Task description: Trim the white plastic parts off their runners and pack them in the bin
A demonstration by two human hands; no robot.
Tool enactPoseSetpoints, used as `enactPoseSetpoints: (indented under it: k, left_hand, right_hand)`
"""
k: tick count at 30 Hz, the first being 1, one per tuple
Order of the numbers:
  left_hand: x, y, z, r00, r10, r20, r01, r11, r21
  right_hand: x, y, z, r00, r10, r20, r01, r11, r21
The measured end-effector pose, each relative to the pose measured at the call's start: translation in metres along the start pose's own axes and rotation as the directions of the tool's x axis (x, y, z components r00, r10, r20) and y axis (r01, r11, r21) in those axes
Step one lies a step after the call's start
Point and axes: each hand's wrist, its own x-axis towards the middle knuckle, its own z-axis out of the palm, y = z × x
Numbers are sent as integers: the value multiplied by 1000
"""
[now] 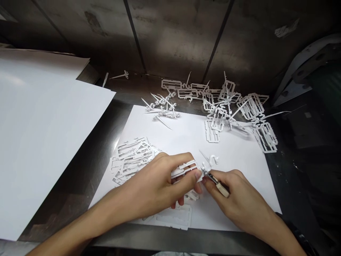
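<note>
Between the thumb and fingers of my left hand [160,177] is a white plastic frame part [188,165], tilted above the paper. My right hand [237,199] closes around cutting pliers [221,188] with a pale handle. Their metal jaws meet the right end of the frame part, where a curved white sprue [213,160] with a thin spike sticks out. My fingers partly hide the pliers' handles and the contact point. Beneath and left of my left hand lies a pile of flat white frame parts [133,160]; another frame part [176,216] rests near the front edge.
White paper [239,209] covers the metal bench. Spiky white sprue pieces [162,108] lie behind my hands. A heap of frame parts with sprues [226,103] sits at the back right. Large white sheets [53,106] stand at the left, and a metal wall [176,35] closes the back.
</note>
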Motion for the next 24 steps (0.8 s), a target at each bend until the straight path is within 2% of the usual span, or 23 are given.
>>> enactPoseSetpoints:
  k: [3, 5, 7, 9, 11, 13, 15, 17, 19, 24]
  left_hand:
    - [-1, -2, -3, 1000, 11, -22, -8, 993, 118]
    - [-7, -4, -8, 995, 89, -47, -73, 960, 270]
    - [-15, -7, -15, 983, 182, -22, -157, 901, 404]
    - [-24, -10, -21, 975, 222, 16, -204, 861, 465]
    - [-29, -14, -24, 975, 220, 30, -206, 844, 495]
    - [-30, -19, -22, 972, 231, 47, -219, 809, 545]
    - [-25, -23, -17, 960, 271, 72, -256, 745, 616]
    - [-19, -26, -11, 947, 316, 64, -270, 670, 691]
    - [-15, -27, -6, 940, 339, 46, -260, 622, 738]
    - [-14, -37, -3, 937, 343, 74, -289, 634, 717]
  right_hand:
    - [2, 4, 2, 999, 5, -31, -5, 1000, -16]
    - [2, 6, 1, 999, 12, -36, -13, 1000, -9]
    - [1, 6, -3, 999, 12, -31, -12, 1000, 13]
    - [2, 7, -9, 998, 0, -58, 2, 999, 35]
    - [5, 9, -16, 984, -18, -176, 22, 1000, 20]
    - [13, 13, -21, 934, -23, -356, 5, 999, -51]
    - [24, 20, -22, 879, -23, -476, -59, 986, -157]
    - [35, 25, -20, 868, -33, -495, -104, 963, -247]
    - [45, 27, -16, 880, -59, -471, -100, 947, -306]
    - [49, 18, -16, 877, -83, -473, -100, 932, -349]
